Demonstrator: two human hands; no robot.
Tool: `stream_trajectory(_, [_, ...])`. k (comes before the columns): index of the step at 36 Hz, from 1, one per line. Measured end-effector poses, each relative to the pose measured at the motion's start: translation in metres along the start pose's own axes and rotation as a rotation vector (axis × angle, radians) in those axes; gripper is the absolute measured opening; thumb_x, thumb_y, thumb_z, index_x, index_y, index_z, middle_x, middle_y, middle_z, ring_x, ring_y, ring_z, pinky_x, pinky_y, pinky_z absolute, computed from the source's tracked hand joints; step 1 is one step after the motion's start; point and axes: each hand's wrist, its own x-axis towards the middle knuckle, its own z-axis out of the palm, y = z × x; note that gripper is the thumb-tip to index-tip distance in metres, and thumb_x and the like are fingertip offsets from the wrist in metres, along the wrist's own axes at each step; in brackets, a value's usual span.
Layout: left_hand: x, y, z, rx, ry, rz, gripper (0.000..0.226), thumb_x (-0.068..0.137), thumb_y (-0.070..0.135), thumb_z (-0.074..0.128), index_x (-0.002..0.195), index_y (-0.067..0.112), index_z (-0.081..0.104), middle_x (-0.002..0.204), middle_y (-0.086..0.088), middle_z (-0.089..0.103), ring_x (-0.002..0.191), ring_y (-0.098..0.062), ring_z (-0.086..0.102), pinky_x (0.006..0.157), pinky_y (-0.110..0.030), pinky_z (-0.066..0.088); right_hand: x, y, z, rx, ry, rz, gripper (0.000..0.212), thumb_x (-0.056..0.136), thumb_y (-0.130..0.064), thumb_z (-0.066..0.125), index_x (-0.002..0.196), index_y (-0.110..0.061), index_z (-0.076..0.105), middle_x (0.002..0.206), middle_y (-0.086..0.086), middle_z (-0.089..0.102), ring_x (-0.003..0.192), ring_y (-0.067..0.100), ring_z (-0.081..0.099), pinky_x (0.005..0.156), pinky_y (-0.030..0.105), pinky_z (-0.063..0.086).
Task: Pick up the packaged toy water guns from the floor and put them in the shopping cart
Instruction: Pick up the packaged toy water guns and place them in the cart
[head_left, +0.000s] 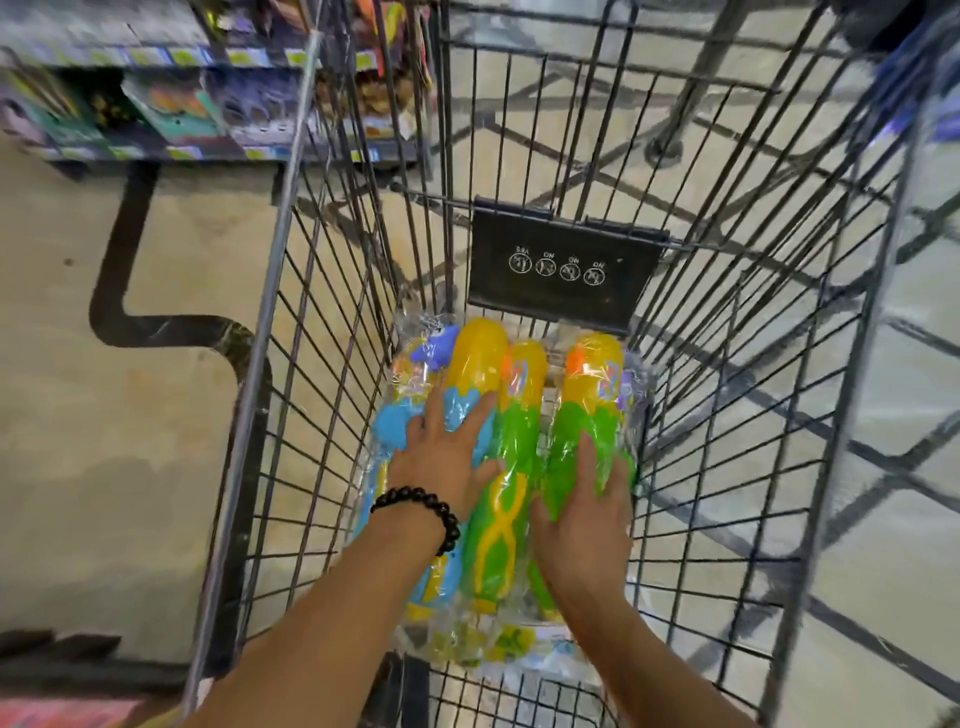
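Frame centre: left hand (447, 452) and right hand (584, 512), fingers spread, press yellow-green-blue plastic-wrapped toy water guns (511, 415) inside dark wire shopping cart (332, 332); open room toward upper wall.

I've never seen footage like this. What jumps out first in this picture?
The bright packaged toy water guns, yellow, green and blue in clear plastic, lie side by side at the bottom of the wire shopping cart. Both hands rest flat on them: the left hand, with a dark bead bracelet at its wrist, and the right hand. Behind them a black placard with white icons hangs on the cart.
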Motion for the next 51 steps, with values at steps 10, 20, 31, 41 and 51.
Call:
stream_trajectory(10, [-0.073, 0.03, -0.109, 0.151, 0.172, 0.098, 0.063, 0.105, 0.054, 0.033, 0.158, 0.045, 0.001, 0.167, 0.006, 0.004, 0.15, -0.025, 0.014, 0.105, -0.044, 0.046, -0.003, -0.082, -0.095, -0.08, -0.075, -0.438, 0.074, 0.094, -0.037, 0.058, 0.16, -0.027, 0.025, 0.162, 0.008, 0.032, 0.15, 0.028, 0.028, 0.119, 0.046, 0.034])
stream_trajectory(20, [-0.168, 0.062, -0.295, 0.242, 0.381, 0.113, 0.047, 0.103, 0.046, 0.038, 0.148, 0.038, 0.03, 0.14, 0.007, 0.044, 0.127, -0.021, 0.046, 0.097, -0.04, 0.047, -0.051, -0.219, -0.27, -0.449, 0.018, -0.825, 0.054, 0.093, -0.045, 0.053, 0.143, -0.027, 0.045, 0.144, 0.001, 0.048, 0.124, 0.03, 0.053, 0.089, 0.046, 0.055])
stream_trajectory(31, [-0.286, 0.112, -0.412, 0.294, 0.558, -0.022, 0.035, 0.102, 0.044, 0.04, 0.134, 0.03, 0.041, 0.13, 0.004, 0.052, 0.117, -0.023, 0.052, 0.091, -0.041, 0.049, -0.104, -0.286, -0.401, -0.6, -0.017, -1.049, 0.052, 0.096, -0.052, 0.046, 0.142, -0.029, 0.041, 0.13, -0.001, 0.055, 0.121, 0.029, 0.053, 0.088, 0.042, 0.053])
stream_trajectory(41, [-0.341, 0.173, -0.401, 0.253, 0.572, -0.317, 0.039, 0.101, 0.048, 0.04, 0.136, 0.032, 0.038, 0.128, 0.004, 0.053, 0.115, -0.023, 0.053, 0.085, -0.041, 0.052, -0.102, -0.281, -0.464, -0.65, -0.109, -1.271, 0.053, 0.096, -0.052, 0.051, 0.141, -0.026, 0.04, 0.132, 0.003, 0.056, 0.12, 0.033, 0.054, 0.091, 0.046, 0.054])
stream_trajectory(51, [-0.468, 0.192, -0.375, 0.175, 0.613, -0.666, 0.051, 0.102, 0.053, 0.039, 0.148, 0.032, 0.032, 0.142, 0.003, 0.049, 0.124, -0.025, 0.049, 0.097, -0.043, 0.048, -0.171, -0.298, -0.47, -0.607, -0.237, -1.615, 0.055, 0.1, -0.052, 0.044, 0.149, -0.03, 0.031, 0.14, -0.003, 0.049, 0.125, 0.027, 0.05, 0.093, 0.044, 0.052])
